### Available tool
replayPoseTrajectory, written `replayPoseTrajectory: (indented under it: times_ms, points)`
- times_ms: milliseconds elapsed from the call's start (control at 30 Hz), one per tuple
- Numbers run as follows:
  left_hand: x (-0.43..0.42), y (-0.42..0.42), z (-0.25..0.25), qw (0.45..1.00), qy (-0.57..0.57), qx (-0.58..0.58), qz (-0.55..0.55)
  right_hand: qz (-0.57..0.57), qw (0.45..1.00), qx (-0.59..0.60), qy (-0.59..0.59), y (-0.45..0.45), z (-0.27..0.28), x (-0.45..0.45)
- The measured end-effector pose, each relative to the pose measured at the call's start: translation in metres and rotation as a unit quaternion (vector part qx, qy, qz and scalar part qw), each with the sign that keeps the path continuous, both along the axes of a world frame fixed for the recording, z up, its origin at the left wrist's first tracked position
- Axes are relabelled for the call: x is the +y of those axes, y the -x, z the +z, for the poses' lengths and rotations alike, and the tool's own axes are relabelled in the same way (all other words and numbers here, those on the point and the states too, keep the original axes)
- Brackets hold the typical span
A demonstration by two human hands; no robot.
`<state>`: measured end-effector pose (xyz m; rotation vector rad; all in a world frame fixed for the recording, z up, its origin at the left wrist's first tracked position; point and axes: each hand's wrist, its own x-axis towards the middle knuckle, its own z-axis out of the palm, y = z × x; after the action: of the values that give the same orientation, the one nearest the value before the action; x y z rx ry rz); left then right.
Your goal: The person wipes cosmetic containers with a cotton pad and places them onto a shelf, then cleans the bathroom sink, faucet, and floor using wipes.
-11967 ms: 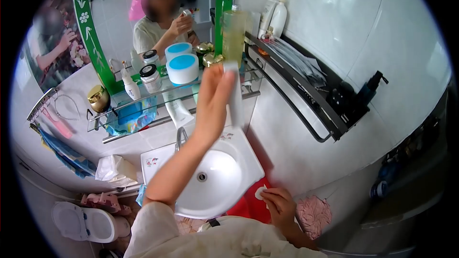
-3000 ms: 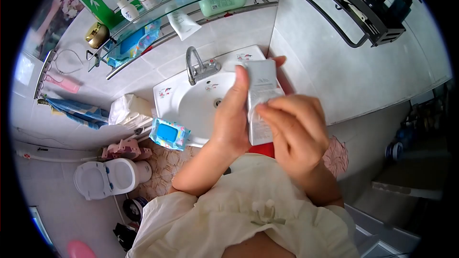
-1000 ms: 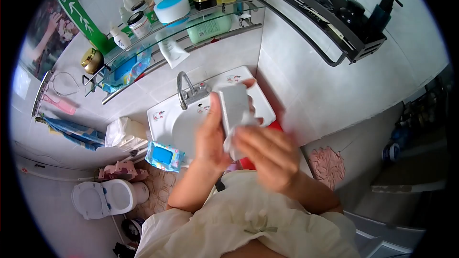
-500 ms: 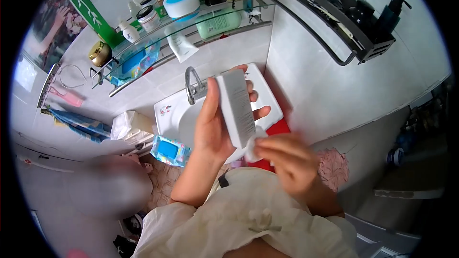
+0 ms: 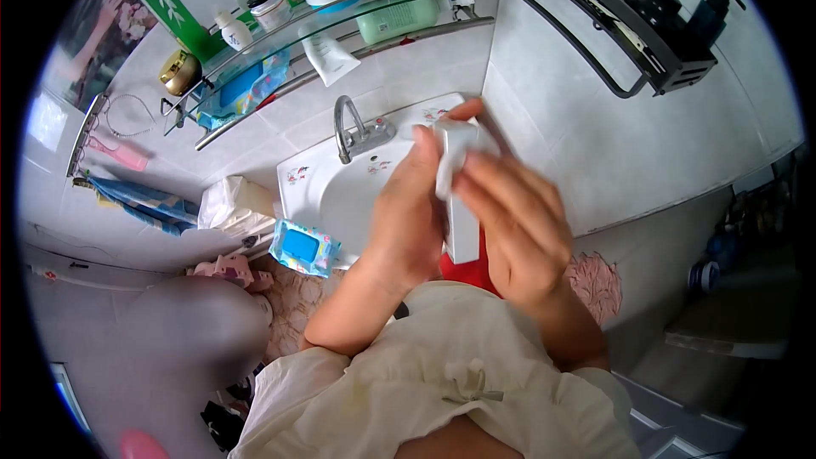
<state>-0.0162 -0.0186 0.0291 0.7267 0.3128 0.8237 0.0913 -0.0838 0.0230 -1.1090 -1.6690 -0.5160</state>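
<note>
Over the sink point(image 5: 293, 208), my left hand point(image 5: 406, 225) is wrapped round a white box point(image 5: 463, 234), holding it nearly upright. A crumpled white wipe point(image 5: 453, 155) is pinched in my right hand point(image 5: 529, 242) and lies against the upper part of the box. My right fingers hide much of the box's face, and motion blurs them somewhat. Left of my forearm, a light-blue wipes pack point(image 5: 303, 248) with a blue lid rests at the basin's front edge. The chrome faucet point(image 5: 342, 132) stands behind my left hand.
A glass shelf point(image 5: 280, 55) above the sink carries jars and bottles, with a white tube point(image 5: 330, 55) below it. To the upper right, a black wall rack point(image 5: 680, 68) holds dark pump bottles. A blue towel point(image 5: 144, 202) hangs at left. Something red point(image 5: 469, 272) shows below the box.
My right hand has moved up with the wipe, from the box's lower end to its upper part. The box has shifted slightly right and turned, and the view has moved a little.
</note>
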Motion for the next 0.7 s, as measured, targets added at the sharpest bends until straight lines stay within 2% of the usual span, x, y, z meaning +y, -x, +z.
replayPoseTrajectory:
  times_ms: [100, 167, 267, 333, 367, 433, 500, 567, 633, 700]
  points:
    - [0.011, 0.01, -0.006, 1.0, -0.017, -0.001, -0.01, 0.045, 0.996, -0.022, 0.07, 0.01, -0.02, -0.018]
    - [0.008, 0.009, -0.006, 1.0, 0.003, -0.005, -0.008, 0.033, 0.997, -0.043, 0.055, 0.009, -0.024, -0.017]
    - [-0.007, -0.006, -0.005, 0.999, -0.005, 0.044, 0.005, 0.018, 0.999, -0.039, 0.031, -0.008, 0.0, -0.009]
    - [-0.011, -0.007, -0.005, 0.995, -0.058, 0.085, -0.002, 0.008, 0.999, -0.032, 0.011, -0.012, 0.005, -0.004]
    - [-0.011, -0.006, -0.003, 0.995, -0.061, 0.083, -0.011, 0.0, 1.0, -0.025, -0.009, -0.014, 0.006, -0.004]
    - [-0.005, -0.005, 0.004, 0.997, -0.021, 0.059, 0.055, 0.03, 0.999, -0.02, 0.04, -0.006, -0.007, -0.015]
    - [0.007, 0.002, 0.0, 0.996, -0.038, 0.017, 0.077, 0.045, 0.997, -0.029, 0.051, 0.006, -0.021, -0.023]
    - [0.007, 0.0, -0.003, 0.998, -0.024, 0.005, 0.049, 0.022, 1.0, -0.008, 0.021, 0.01, -0.029, -0.023]
    - [-0.002, -0.01, -0.008, 0.998, -0.039, 0.039, 0.031, 0.009, 0.999, 0.039, 0.03, -0.004, -0.014, -0.024]
    - [-0.017, -0.026, -0.009, 0.999, -0.025, 0.04, -0.004, -0.036, 0.997, 0.067, -0.014, -0.015, -0.001, -0.024]
